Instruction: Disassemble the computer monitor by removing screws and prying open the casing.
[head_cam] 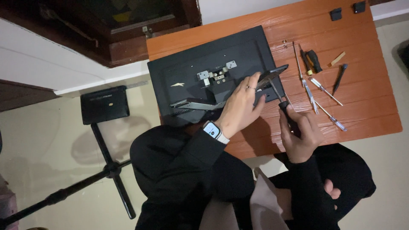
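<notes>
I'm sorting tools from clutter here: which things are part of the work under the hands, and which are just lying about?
In use:
left hand resting on the black monitor back
right hand holding a screwdriver, tip at the monitor's edge

Lying about:
spare screwdrivers on the orange table
two small black pieces
black stand on the floor

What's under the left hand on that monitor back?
The left hand rests on the black monitor back, beside a grey metal bracket. The panel directly beneath the palm is covered.
</notes>
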